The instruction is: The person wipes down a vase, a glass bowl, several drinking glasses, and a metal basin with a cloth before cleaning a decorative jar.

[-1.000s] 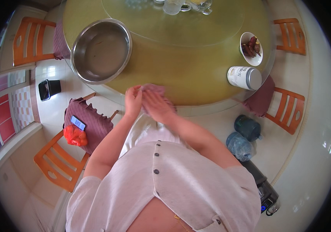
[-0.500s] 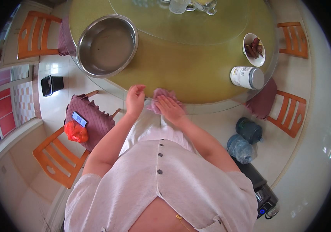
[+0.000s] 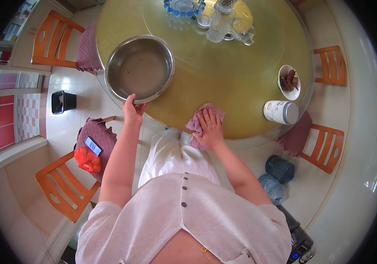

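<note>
At the near left of the round glass-topped table [image 3: 237, 83], a wide steel basin [image 3: 170, 70] holds cloudy water with small dark bits in it. My left hand [image 3: 133, 112] grips the basin's near rim, thumb on top and fingers at its outer side. To the right, my right hand [image 3: 210, 130] lies flat with fingers spread over a crumpled pink cloth [image 3: 217, 110]. The cloth rests at the table's near edge, and part of it hangs under my palm toward my lap.
On the right stand a white jar [image 3: 276, 111] with a grey lid and a white bowl [image 3: 282, 90] of reddish-brown pieces. Glassware [image 3: 218, 30] and a blue-edged glass dish [image 3: 183, 5] sit at the far side. Chairs [image 3: 63, 187] surround the table; water bottles [image 3: 280, 169] stand on the floor.
My left hand has moved from above the table's edge to the basin's rim. My right hand and the cloth have shifted right. The view now takes in more of the table's far side.
</note>
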A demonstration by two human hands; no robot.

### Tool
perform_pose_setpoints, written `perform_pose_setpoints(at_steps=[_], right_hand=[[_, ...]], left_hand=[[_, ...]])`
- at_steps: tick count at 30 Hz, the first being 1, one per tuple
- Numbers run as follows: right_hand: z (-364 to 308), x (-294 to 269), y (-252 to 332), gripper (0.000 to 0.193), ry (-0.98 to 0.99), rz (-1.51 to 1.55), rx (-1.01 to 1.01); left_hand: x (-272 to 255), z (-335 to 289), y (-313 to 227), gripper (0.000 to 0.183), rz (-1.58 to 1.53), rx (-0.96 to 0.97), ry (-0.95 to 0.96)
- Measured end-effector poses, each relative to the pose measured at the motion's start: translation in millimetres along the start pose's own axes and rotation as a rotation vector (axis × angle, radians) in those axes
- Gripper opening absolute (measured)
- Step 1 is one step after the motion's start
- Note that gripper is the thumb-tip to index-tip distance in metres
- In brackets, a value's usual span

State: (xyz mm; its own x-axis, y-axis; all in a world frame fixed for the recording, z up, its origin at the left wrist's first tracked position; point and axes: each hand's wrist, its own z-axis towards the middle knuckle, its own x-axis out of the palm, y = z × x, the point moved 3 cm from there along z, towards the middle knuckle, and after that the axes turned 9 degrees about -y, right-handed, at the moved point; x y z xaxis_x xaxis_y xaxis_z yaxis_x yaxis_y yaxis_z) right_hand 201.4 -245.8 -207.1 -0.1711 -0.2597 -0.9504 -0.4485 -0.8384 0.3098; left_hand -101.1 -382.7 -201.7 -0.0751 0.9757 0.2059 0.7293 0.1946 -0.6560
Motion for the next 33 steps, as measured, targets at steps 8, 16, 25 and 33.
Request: perform_pose_setpoints(at_steps=[8, 16, 25, 33], right_hand=[[82.7, -2.1, -39.5, 0.077, -0.085, -0.113, 0.094], [101.1, -2.3, -56.8, 0.072, -0.150, -0.175, 0.190], [30.8, -18.7, -99.6, 0.072, -0.167, -0.151, 0.266], [-46.9, -13.8, -117.9, 0.074, -0.321, -0.209, 0.466]], left_hand=[[3.8, 10.9, -0.4, 0.009, 0.028, -0.096, 0.011], [4.2, -4.4, 1.6, 0.006, 0.117, -0.101, 0.056], [13.1, -48.8, 14.9, 0.007, 0.166, -0.109, 0.074], [35.6, -68.7, 35.6, 0.021, 0.217, -0.133, 0.138]])
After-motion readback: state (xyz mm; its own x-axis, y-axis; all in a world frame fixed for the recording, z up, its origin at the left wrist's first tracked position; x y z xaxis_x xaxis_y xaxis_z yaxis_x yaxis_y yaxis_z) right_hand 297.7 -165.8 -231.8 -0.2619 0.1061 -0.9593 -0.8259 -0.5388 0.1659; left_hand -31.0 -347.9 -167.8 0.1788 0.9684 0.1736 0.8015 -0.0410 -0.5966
